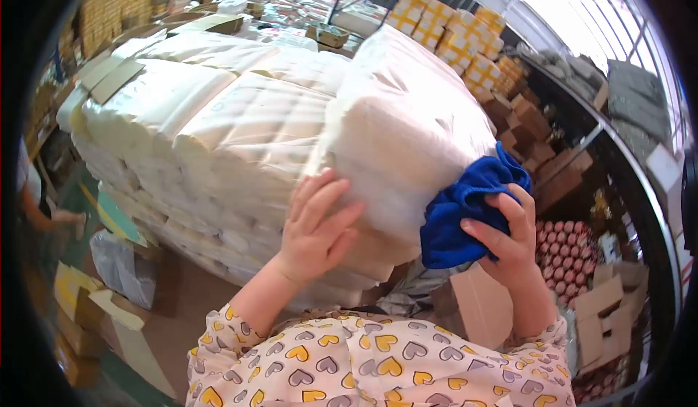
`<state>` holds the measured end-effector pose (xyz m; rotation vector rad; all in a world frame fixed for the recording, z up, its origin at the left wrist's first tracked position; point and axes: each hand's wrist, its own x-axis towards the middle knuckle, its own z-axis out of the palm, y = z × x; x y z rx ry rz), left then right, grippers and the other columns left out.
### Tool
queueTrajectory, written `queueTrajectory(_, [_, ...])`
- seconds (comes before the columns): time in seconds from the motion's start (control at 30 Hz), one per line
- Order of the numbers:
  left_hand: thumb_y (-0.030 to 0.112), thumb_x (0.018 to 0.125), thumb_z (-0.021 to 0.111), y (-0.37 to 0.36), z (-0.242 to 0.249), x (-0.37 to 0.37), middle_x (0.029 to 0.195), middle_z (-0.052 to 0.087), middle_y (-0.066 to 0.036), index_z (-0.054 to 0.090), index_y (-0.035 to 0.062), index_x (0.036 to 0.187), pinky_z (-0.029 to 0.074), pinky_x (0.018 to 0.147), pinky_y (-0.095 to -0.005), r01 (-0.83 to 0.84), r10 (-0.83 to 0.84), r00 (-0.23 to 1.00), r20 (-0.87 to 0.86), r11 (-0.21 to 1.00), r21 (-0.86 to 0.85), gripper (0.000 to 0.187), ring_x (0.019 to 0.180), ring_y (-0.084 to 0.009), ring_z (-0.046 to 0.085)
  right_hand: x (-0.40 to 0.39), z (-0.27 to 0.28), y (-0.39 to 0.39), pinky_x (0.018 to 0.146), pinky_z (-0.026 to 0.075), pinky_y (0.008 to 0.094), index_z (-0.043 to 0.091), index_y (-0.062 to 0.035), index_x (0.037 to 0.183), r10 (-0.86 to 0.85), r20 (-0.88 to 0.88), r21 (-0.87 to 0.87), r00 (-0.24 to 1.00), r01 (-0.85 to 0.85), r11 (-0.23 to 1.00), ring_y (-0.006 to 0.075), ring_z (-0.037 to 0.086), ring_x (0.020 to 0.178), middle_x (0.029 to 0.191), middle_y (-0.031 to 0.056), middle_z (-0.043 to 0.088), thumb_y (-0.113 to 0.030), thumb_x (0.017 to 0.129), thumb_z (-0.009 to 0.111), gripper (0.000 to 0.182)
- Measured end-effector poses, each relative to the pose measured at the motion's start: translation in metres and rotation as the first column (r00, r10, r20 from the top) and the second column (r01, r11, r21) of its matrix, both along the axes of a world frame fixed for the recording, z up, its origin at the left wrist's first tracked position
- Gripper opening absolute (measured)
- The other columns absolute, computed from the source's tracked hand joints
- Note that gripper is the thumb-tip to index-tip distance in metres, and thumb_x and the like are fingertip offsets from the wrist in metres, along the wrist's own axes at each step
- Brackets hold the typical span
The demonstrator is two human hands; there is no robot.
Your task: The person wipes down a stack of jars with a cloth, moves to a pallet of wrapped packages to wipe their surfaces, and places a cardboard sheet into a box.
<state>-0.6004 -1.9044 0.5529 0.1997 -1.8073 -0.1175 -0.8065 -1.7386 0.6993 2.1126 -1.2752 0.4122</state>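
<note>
A crumpled blue cloth (pixel 458 214) is gripped in my right hand (pixel 512 236), thumb across its near side. The cloth lies against the right side of a large white plastic-wrapped pack (pixel 407 109), which sits tilted on top of the stack. My left hand (pixel 318 221) has its fingers apart and raised at the pack's near left corner, holding nothing. Left of that pack, more white wrapped packs (pixel 247 112) are piled in layers, their rounded ends facing me.
A cardboard flap (pixel 480 305) stands below my right hand. Further right are a pile of round reddish items (pixel 563 258) and an opened carton (pixel 607 320). Yellow-taped white boxes (pixel 451 36) are stacked behind. At far left, another person's hand (pixel 73 220) shows beside a grey plastic bag (pixel 123 265).
</note>
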Motion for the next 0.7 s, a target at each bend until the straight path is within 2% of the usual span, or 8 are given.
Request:
queueTrajectory(0.2, [0.014, 0.081, 0.054, 0.000, 0.003, 0.007, 0.119, 0.049, -0.015, 0.057, 0.0029, 0.106, 0.032, 0.098, -0.0415, 0.066, -0.066, 0.998, -0.001, 0.993, 0.102, 0.028, 0.115, -0.0336, 0.044, -0.032, -0.100, 0.032, 0.089, 0.038, 0.0412, 0.063, -0.0107, 0.095, -0.147, 0.374, -0.350, 0.916, 0.286, 0.892, 0.0366, 0.047, 0.102, 0.108, 0.0123, 0.051, 0.000, 0.053, 0.062, 0.044])
queueTrajectory(0.27, [0.015, 0.087, 0.046, -0.003, 0.000, 0.008, 0.121, 0.047, -0.016, 0.052, -0.0005, 0.112, 0.029, 0.100, -0.0396, 0.305, -0.226, 0.931, -0.285, 0.913, 0.272, 0.030, 0.117, -0.0327, 0.041, -0.044, -0.119, 0.037, 0.093, 0.036, 0.0377, 0.058, -0.0042, 0.100, -0.145, 0.797, -0.124, 0.587, 0.394, 0.911, 0.0339, 0.048, 0.106, 0.111, 0.0145, 0.051, 0.003, 0.057, 0.058, 0.044])
queueTrajectory(0.3, [0.025, 0.093, 0.039, -0.006, 0.001, 0.013, 0.128, 0.041, -0.013, 0.042, 0.0005, 0.123, 0.030, 0.098, -0.0406, 0.197, -0.136, 0.967, -0.217, 0.936, 0.293, 0.039, 0.123, -0.0255, 0.035, -0.045, -0.112, 0.043, 0.095, 0.035, 0.0343, 0.055, 0.0006, 0.105, -0.113, 0.884, -0.060, 0.453, 0.349, 0.935, 0.0298, 0.048, 0.109, 0.114, 0.0148, 0.051, 0.006, 0.059, 0.052, 0.046])
queueTrajectory(0.37, [0.028, 0.094, 0.038, 0.004, 0.012, 0.004, 0.127, 0.042, -0.012, 0.040, 0.0016, 0.125, 0.030, 0.097, -0.0389, 0.241, -0.089, 0.939, -0.333, 0.861, 0.448, 0.041, 0.122, -0.0230, 0.036, -0.039, -0.082, 0.054, 0.097, 0.033, 0.0359, 0.056, -0.0002, 0.107, -0.141, 0.670, -0.260, 0.729, 0.408, 0.875, 0.0304, 0.047, 0.112, 0.116, 0.0165, 0.050, 0.001, 0.060, 0.049, 0.048])
queueTrajectory(0.43, [0.031, 0.094, 0.038, 0.007, 0.010, 0.003, 0.126, 0.043, -0.012, 0.038, 0.0027, 0.127, 0.030, 0.097, -0.0371, 0.309, -0.023, 0.899, -0.438, 0.741, 0.596, 0.044, 0.121, -0.0206, 0.036, -0.019, -0.044, 0.046, 0.097, 0.032, 0.0371, 0.058, -0.0020, 0.106, -0.036, 0.575, -0.489, 0.817, 0.379, 0.786, 0.0313, 0.046, 0.113, 0.117, 0.0184, 0.050, -0.006, 0.060, 0.053, 0.047])
queueTrajectory(0.5, [0.039, 0.094, 0.035, 0.001, -0.002, 0.004, 0.125, 0.045, -0.010, 0.033, 0.0051, 0.130, 0.030, 0.095, -0.0339, 0.605, -0.155, 0.788, -0.595, 0.366, 0.707, 0.049, 0.117, -0.0167, 0.039, 0.012, -0.004, 0.030, 0.097, 0.033, 0.0378, 0.058, -0.0027, 0.108, -0.172, 0.424, -0.438, 0.889, 0.368, 0.820, 0.0310, 0.045, 0.113, 0.120, 0.0185, 0.049, -0.011, 0.060, 0.056, 0.048])
queueTrajectory(0.6, [0.042, 0.094, 0.032, 0.010, -0.002, -0.002, 0.124, 0.046, -0.008, 0.031, 0.0068, 0.131, 0.031, 0.094, -0.0329, 0.780, -0.191, 0.622, -0.759, 0.233, 0.580, 0.052, 0.113, -0.0156, 0.042, 0.035, -0.015, -0.038, 0.089, 0.037, 0.0418, 0.059, -0.0202, 0.108, -0.211, 0.305, -0.207, 0.929, 0.280, 0.937, 0.0326, 0.046, 0.106, 0.112, 0.0091, 0.051, -0.013, 0.053, 0.065, 0.056])
queueTrajectory(0.7, [0.046, 0.094, 0.028, 0.011, -0.003, 0.002, 0.125, 0.043, -0.010, 0.028, 0.0085, 0.132, 0.030, 0.096, -0.0343, 0.859, -0.172, 0.511, -0.842, 0.138, 0.493, 0.054, 0.116, -0.0176, 0.038, 0.082, -0.032, -0.071, 0.086, 0.035, 0.0438, 0.059, -0.0219, 0.108, -0.203, 0.193, -0.324, 0.960, 0.258, 0.910, 0.0325, 0.043, 0.108, 0.115, 0.0065, 0.049, -0.012, 0.052, 0.065, 0.057])
